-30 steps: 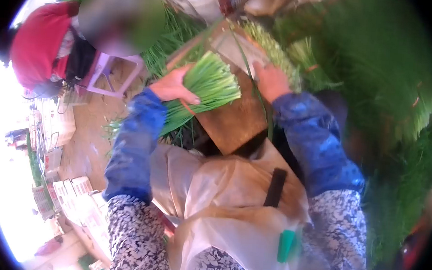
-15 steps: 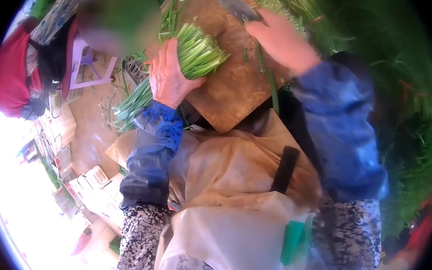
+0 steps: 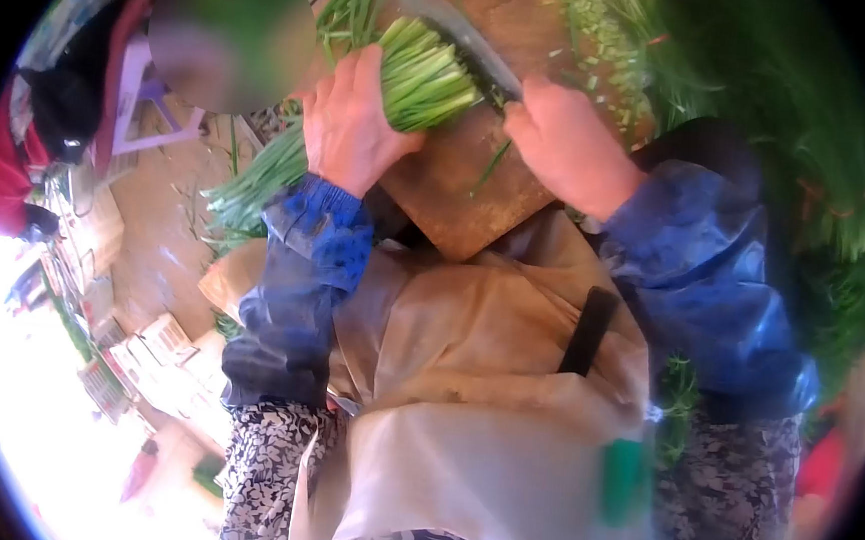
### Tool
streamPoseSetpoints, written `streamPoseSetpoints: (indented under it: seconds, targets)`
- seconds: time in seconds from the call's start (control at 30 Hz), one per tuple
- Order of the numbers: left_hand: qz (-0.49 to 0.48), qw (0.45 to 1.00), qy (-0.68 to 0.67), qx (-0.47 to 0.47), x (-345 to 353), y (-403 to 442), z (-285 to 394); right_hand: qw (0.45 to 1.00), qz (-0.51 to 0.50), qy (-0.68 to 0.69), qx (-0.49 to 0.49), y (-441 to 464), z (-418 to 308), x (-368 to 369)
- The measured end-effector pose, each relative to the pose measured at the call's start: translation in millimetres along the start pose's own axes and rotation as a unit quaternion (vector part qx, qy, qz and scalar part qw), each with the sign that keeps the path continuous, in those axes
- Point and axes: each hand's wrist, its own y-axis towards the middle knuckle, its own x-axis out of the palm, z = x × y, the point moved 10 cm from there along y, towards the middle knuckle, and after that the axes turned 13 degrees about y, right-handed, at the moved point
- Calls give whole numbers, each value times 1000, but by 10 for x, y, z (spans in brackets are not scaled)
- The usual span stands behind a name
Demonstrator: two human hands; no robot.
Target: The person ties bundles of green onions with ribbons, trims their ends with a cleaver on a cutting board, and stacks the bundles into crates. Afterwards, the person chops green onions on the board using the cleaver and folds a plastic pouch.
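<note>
Fingers wrapped over its side, my left hand (image 3: pixel 347 129) presses a thick bunch of green chive-like stalks (image 3: pixel 426 79) onto the wooden cutting board (image 3: pixel 468 197). The pale cut ends point right, and the long leaves (image 3: pixel 258 183) trail out below my left wrist. My right hand (image 3: pixel 577 145) is closed around the handle of a broad-bladed knife (image 3: pixel 468 47), hiding most of the handle. Its blade lies just beyond the stalk ends; whether it touches them I cannot tell. A loose green strip (image 3: pixel 492 169) lies on the board near my right hand.
Chopped green bits (image 3: pixel 608 57) lie along the board's far right. Tall piles of bundled greens (image 3: pixel 774 123) fill the right side. A purple stool (image 3: pixel 152 120) and a person in red (image 3: pixel 4 165) are at left. A stained apron (image 3: pixel 489 324) covers my lap.
My right hand has brought the knife down and closer to the stalk ends. My left hand still grips the bunch, which has shifted slightly right and up in view.
</note>
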Motion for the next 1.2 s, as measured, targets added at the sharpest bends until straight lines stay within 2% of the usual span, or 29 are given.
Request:
streamPoseSetpoints:
  seconds: [0.03, 0.1, 0.13, 0.17, 0.2, 0.23, 0.27, 0.3, 0.37, 0.43, 0.47, 0.5, 0.53, 0.6, 0.63, 0.67, 0.7, 0.77, 0.8, 0.87, 0.9, 1.0, 1.13, 1.2]
  targets:
    - [0, 1000, 12, -1, -2, 9, 14, 1000, -13, -6, 1, 47, 10, 75]
    - [-10, 1000, 11, -14, -31, -42, -17, 996, -23, -39, 75, 86, 135, 188]
    - [-9, 1000, 24, -18, -22, -36, -43, 994, 8, -11, 111, 174, 222, 280]
    - [-1, 999, 36, -21, -19, 20, -58, 994, 2, -26, 104, 305, 270, 338]
    - [-57, 996, 23, -57, 93, 31, -140, 996, 15, -44, 70, 360, 263, 342]
    - [-44, 997, 17, -63, 60, -9, -159, 997, 34, -63, 24, 416, 189, 296]
    - [-18, 998, -10, -51, 42, -32, -160, 995, 1, -89, 48, 412, 228, 267]
    - [7, 999, -29, -42, -15, -36, -184, 995, -2, -100, 24, 414, 67, 193]
    - [-3, 997, -44, -68, -180, -111, -284, 962, -25, -257, 85, 309, 9, 51]
    - [-66, 996, -16, -61, -100, -253, -407, 951, -27, -305, 50, 332, 289, 11]
    - [-135, 985, -37, -100, -8, -314, -491, 954, -11, -299, -3, 304, 302, 3]
    - [-129, 986, -32, -100, -22, -335, -476, 955, 8, -291, -61, 299, 230, -39]
    - [-113, 990, -6, -86, -44, -354, -420, 953, -18, -295, -67, 235, 176, -62]
    - [-60, 995, 47, -65, -98, -345, -336, 954, -4, -287, -83, 432, -7, -162]
    - [-62, 995, 54, -61, -65, -353, -309, 956, -1, -281, -89, 474, -113, -188]
    - [-41, 996, 54, -55, -94, -355, -291, 965, 46, -152, -208, 437, -499, -229]
    - [-22, 997, 53, -51, -126, -376, -273, 966, 46, -144, -207, 502, -563, -121]
    - [-9, 997, 63, -45, -147, -389, -253, 933, -39, -75, -350, 557, -894, 260]
    - [6, 997, 64, -38, -171, -397, -244, 934, -39, -64, -349, 637, -929, 308]
    - [-3, 997, 68, -38, -179, -385, -249, 923, -155, -199, -291, 801, -802, 657]
    - [-4, 997, 64, -38, -186, -381, -241, 925, -156, -192, -287, 864, -768, 675]
    - [-56, 996, 28, -57, -103, -367, -294, 870, -77, -201, -443, 726, -944, 615]
    - [-40, 998, 19, -49, -127, -345, -305, 899, -14, -168, -404, 728, -851, 410]
    - [-13, 998, -44, -48, -195, -303, -335, 961, 65, -199, -179, 1036, -442, 76]
